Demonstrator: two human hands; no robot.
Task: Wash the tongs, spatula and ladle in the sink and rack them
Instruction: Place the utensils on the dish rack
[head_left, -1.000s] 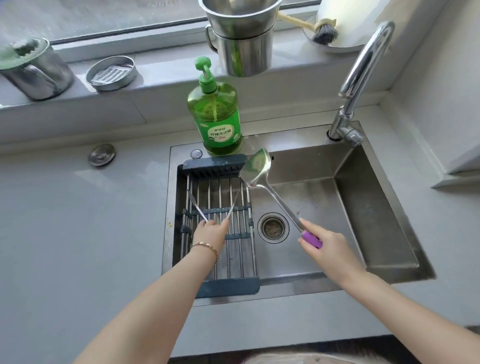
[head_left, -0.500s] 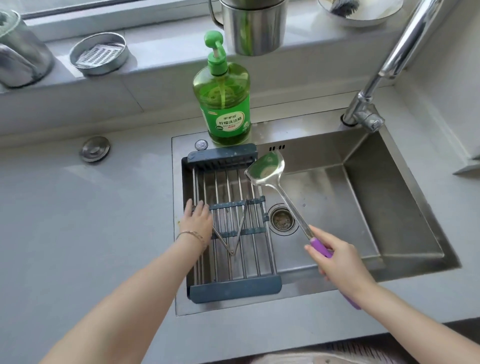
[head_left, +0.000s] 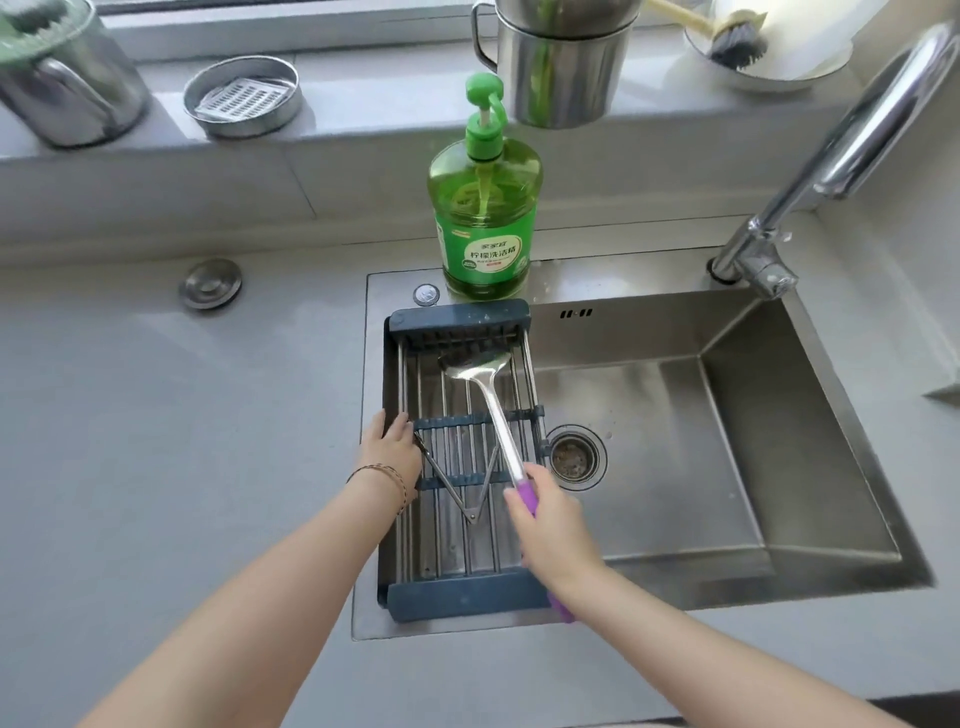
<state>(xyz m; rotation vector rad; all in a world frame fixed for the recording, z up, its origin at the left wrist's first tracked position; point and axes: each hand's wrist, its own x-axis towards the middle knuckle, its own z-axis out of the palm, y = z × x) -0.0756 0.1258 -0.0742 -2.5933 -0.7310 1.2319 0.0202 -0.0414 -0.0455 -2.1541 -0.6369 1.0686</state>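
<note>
One spatula (head_left: 475, 364), one tongs (head_left: 457, 493), one rack (head_left: 462, 592), two hands

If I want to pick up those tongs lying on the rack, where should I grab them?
Probably at the closed point of the tongs, nearest you, coming from above. The two arms join there, so one pinch holds both; further up they spread apart, and the left hand covers one tip. The rack bars leave finger room.

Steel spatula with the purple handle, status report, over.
Right hand grips steel spatula with purple handle, blade over blue sink rack. Left hand on rack's edge. Steel tongs racked. Nothing blocking.
</note>
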